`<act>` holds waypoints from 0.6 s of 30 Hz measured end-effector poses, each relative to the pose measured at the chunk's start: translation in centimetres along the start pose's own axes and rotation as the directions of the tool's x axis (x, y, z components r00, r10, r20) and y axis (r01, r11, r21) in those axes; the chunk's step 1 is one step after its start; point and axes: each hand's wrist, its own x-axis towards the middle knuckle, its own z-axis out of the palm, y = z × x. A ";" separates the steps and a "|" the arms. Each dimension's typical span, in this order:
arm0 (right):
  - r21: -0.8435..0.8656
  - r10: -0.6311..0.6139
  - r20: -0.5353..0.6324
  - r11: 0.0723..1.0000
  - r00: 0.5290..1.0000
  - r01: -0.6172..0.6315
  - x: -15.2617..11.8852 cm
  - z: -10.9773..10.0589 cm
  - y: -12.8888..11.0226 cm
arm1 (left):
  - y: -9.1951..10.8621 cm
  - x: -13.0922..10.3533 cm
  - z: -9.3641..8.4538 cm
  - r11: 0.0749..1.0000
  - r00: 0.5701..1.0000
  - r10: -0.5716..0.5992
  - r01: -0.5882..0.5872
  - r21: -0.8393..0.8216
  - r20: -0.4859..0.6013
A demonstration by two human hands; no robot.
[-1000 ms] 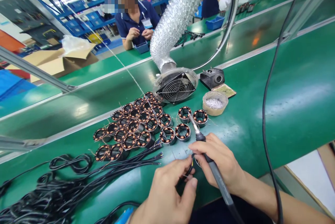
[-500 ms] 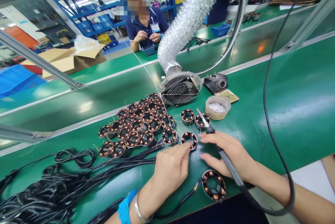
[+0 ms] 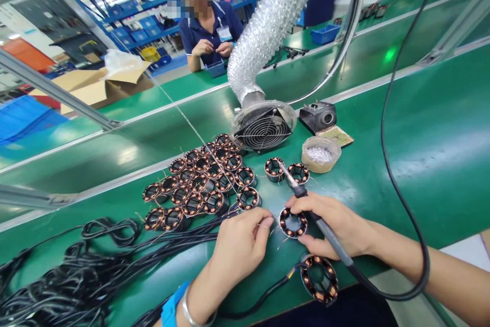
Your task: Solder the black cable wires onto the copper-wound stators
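My right hand (image 3: 333,220) is closed round a soldering iron (image 3: 321,227), its tip angled up and to the left. The same hand's thumb and index finger grip a copper-wound motor stator (image 3: 282,225) by its rim. Fine wire ends stick out from this stator on its left side. Beside them, my left hand (image 3: 243,235) is in a pinch; whatever lies between its fingertips is too small to make out. Below my right hand lies another stator (image 3: 319,299) with a black cable (image 3: 264,301) attached through coloured leads.
Several stators (image 3: 201,182) stand grouped at left centre, above a heap of black cables (image 3: 69,276). A fume extractor (image 3: 264,130) hangs at the back. Right of it are an iron stand (image 3: 318,118) and a tub (image 3: 320,156). A co-worker (image 3: 210,36) sits opposite.
My right hand has taken hold of the stator, which has moved slightly right and nearer me. My left hand has drawn back from its ring and now pinches beside it.
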 end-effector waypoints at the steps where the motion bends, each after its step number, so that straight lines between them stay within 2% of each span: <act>1: 0.008 0.001 0.000 1.000 1.000 -0.001 0.0 0.0 0.0 | 0.0 -0.2 -0.2 1.000 1.000 0.006 -0.006 0.000 -0.006; 5: 0.036 0.014 0.009 0.999 1.000 -0.014 0.0 0.0 -0.1 | 0.2 -0.6 -1.6 1.000 1.000 0.006 -0.006 -0.009 -0.008; 7: 0.047 0.018 0.010 0.999 1.000 -0.019 0.1 0.0 -0.1 | 0.4 -0.4 -1.9 0.998 0.998 -0.009 0.013 -0.063 0.065; 9: 0.054 0.019 0.005 0.998 1.000 -0.019 0.1 0.0 -0.2 | 0.5 0.1 -1.7 0.966 0.981 -0.077 0.117 -0.230 0.177; 10: 0.056 0.019 0.001 0.998 1.000 -0.019 0.1 0.0 -0.2 | 0.6 0.4 -1.5 0.914 0.965 -0.121 0.200 -0.353 0.232; 12: 0.057 0.022 -0.007 0.998 1.000 -0.022 0.1 0.1 -0.2 | 0.6 1.0 -0.7 0.717 0.927 -0.215 0.364 -0.594 0.308; 14: 0.057 0.025 -0.010 0.998 1.000 -0.025 0.0 0.2 -0.1 | 0.5 1.3 0.1 0.504 0.887 -0.296 0.460 -0.731 0.354; 15: 0.057 0.025 -0.010 0.998 1.000 -0.025 0.0 0.2 -0.1 | 0.5 1.3 0.3 0.449 0.874 -0.321 0.480 -0.753 0.366; 16: 0.056 0.026 -0.011 0.998 1.000 -0.025 -0.1 0.3 -0.1 | 0.6 1.1 0.3 0.448 0.871 -0.331 0.484 -0.752 0.364; 17: 0.055 0.026 -0.013 0.998 1.000 -0.025 -0.2 0.3 0.0 | 0.6 0.9 0.2 0.497 0.880 -0.329 0.470 -0.730 0.342; 18: 0.057 0.025 -0.013 0.998 1.000 -0.024 -0.2 0.4 0.0 | 0.6 0.5 0.0 0.584 0.898 -0.316 0.439 -0.683 0.307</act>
